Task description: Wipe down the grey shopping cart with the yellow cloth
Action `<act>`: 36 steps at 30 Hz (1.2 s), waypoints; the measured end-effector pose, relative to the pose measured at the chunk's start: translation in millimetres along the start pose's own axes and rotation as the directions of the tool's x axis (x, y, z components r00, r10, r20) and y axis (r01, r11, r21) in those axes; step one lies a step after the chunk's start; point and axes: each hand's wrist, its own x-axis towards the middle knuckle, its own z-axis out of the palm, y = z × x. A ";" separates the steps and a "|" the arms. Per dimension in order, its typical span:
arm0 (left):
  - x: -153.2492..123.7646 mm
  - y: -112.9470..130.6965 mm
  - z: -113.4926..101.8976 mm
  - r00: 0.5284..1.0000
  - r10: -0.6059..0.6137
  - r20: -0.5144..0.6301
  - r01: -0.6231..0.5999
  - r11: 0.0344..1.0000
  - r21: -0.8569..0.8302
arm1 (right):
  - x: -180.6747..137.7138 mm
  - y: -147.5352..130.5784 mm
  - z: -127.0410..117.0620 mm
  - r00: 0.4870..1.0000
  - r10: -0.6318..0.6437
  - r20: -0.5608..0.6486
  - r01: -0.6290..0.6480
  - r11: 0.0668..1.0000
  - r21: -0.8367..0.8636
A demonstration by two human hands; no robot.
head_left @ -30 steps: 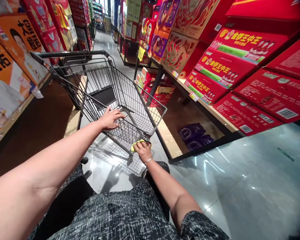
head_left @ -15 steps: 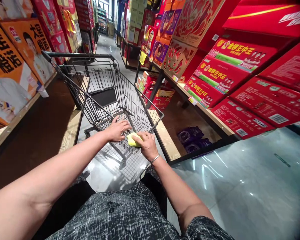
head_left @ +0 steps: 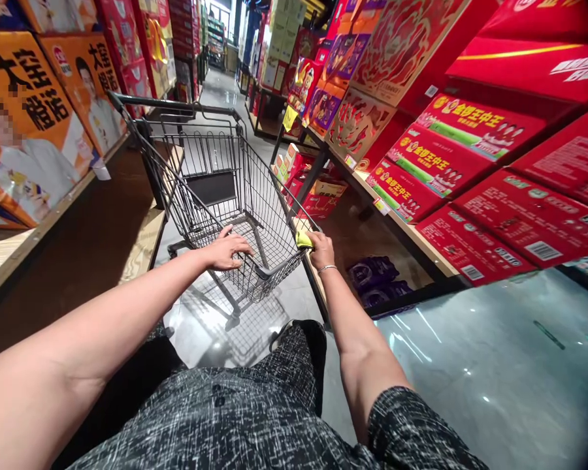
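Evidently, the right hand (head_left: 321, 249) is gripping a yellow cloth (head_left: 303, 239) at the cart's (head_left: 210, 189) rim (head_left: 263, 272).
The left hand (head_left: 227, 252) is hanging over the rim with loosely open fingers; whether they are touching it, I cannot tell. The cloth is looking soft and light, likely easiest held bunched under the fingers. The cart is seeming stiff and apt to roll, so its rim is offering the surer hold. Its handle (head_left: 176, 103) is standing at the far end. Red boxes (head_left: 475, 124) are rising right, orange boxes (head_left: 34, 124) left, goods (head_left: 277, 49) lining the aisle (head_left: 221, 90) beyond.
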 end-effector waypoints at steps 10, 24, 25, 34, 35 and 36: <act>-16.2 -11.1 -11.5 0.997 -0.078 0.016 0.079 0.988 -0.131 | -108.0 -118.3 35.7 0.949 -0.194 -0.249 0.262 0.926 0.274; -42.6 -26.8 -24.1 0.974 -0.221 -0.042 0.213 0.966 -0.146 | -163.3 -151.6 139.6 0.811 -0.519 0.270 0.505 0.854 0.125; -44.6 -28.0 -24.3 0.971 -0.233 -0.045 0.225 0.964 -0.142 | -168.5 -148.4 146.9 0.782 -0.529 0.330 0.517 0.846 0.131; -55.8 -39.7 -30.4 0.957 -0.290 -0.002 0.289 0.953 -0.095 | -110.4 -142.4 98.6 0.804 -0.595 0.002 0.590 0.799 0.117; -57.7 -37.6 -30.4 0.960 -0.281 -0.004 0.279 0.957 -0.082 | -99.8 -142.6 88.7 0.821 -0.566 -0.076 0.571 0.814 0.111; -60.3 -34.4 -29.8 0.965 -0.264 -0.010 0.263 0.963 -0.063 | -91.7 -142.5 82.0 0.831 -0.538 -0.137 0.553 0.827 0.106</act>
